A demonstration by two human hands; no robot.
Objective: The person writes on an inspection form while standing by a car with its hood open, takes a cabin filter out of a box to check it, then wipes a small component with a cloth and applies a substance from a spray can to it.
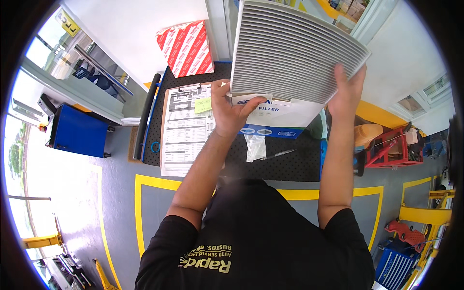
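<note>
A grey pleated cabin air filter (290, 53) in a white frame is raised at a tilt above the cart. Its lower edge meets the open top of a white and blue filter box (285, 121). My right hand (345, 92) grips the filter by its right edge, fingers behind it and thumb along the pleats. Round the upper left corner of the box, beside the filter's lower corner, my left hand (232, 108) is closed, with the thumb across the box front. Whether the filter's lower end reaches inside the box is hidden.
The black perforated cart top (227, 159) carries a clipboard with forms (186, 135), a pen (278, 154), a white plastic scrap (255, 146) and a red-and-white striped box (186, 48). A blue cabinet (79, 130) stands left; a red rack (396, 150) stands right.
</note>
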